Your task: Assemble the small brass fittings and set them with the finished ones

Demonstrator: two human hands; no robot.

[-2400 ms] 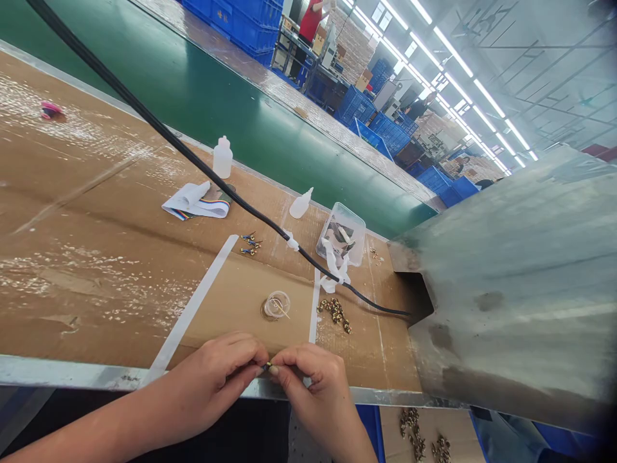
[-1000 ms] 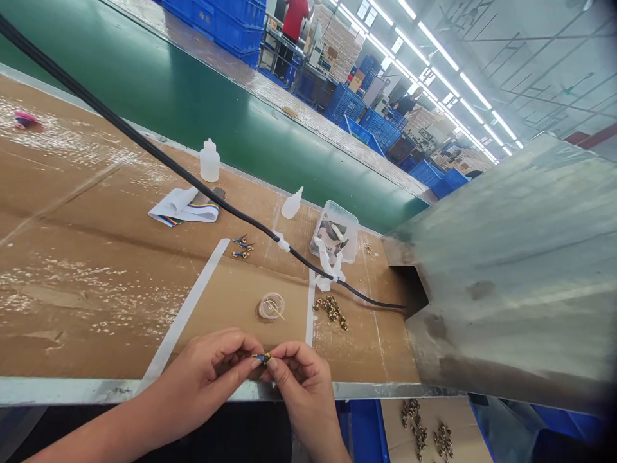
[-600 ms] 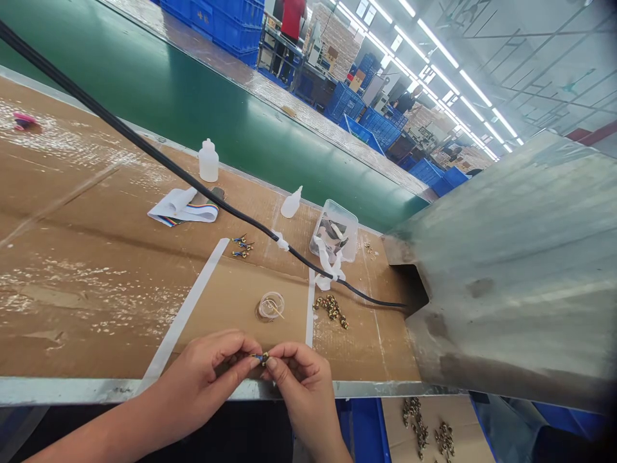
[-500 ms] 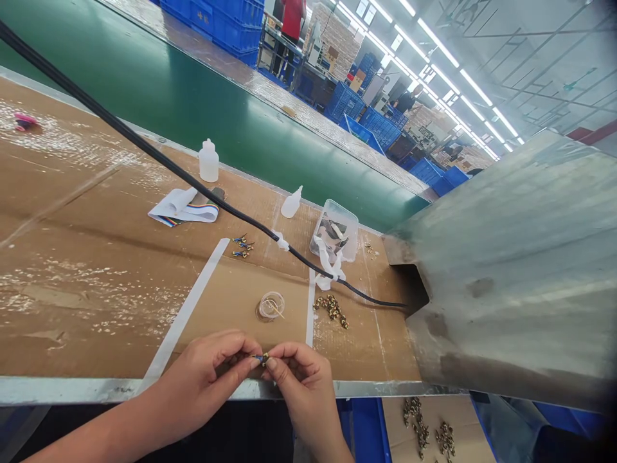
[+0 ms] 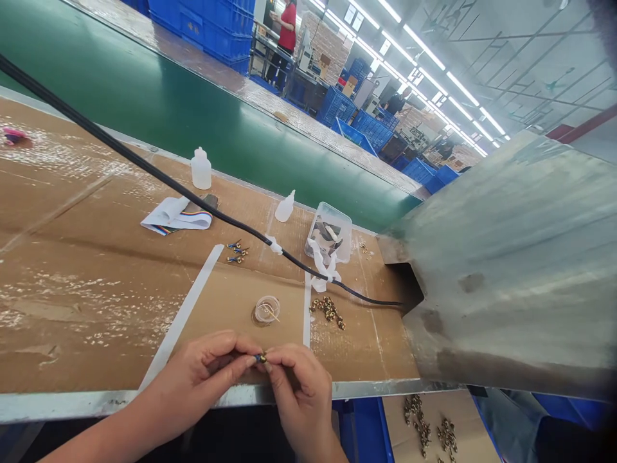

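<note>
My left hand (image 5: 202,376) and my right hand (image 5: 296,386) meet at the near edge of the cardboard-covered bench (image 5: 87,289). Both pinch one tiny brass and blue part (image 5: 261,357) between thumb and fingertips. Just beyond them sits a small clear round dish (image 5: 267,310) with a thin stick in it. A heap of small brass parts (image 5: 328,310) lies to the right of the dish. Several finished brass and blue pieces (image 5: 236,251) lie farther back.
A black cable (image 5: 144,168) crosses the bench into a grey metal housing (image 5: 511,270) on the right. Two white squeeze bottles (image 5: 201,168) (image 5: 284,207), a clear plastic box (image 5: 329,233) and ribbon cable (image 5: 176,215) lie behind. A green conveyor belt (image 5: 193,103) runs beyond. More brass parts (image 5: 429,434) lie below.
The view has shifted slightly down and left. My hands stay together at the bench edge, still pinching the small part, with only small finger movements.
</note>
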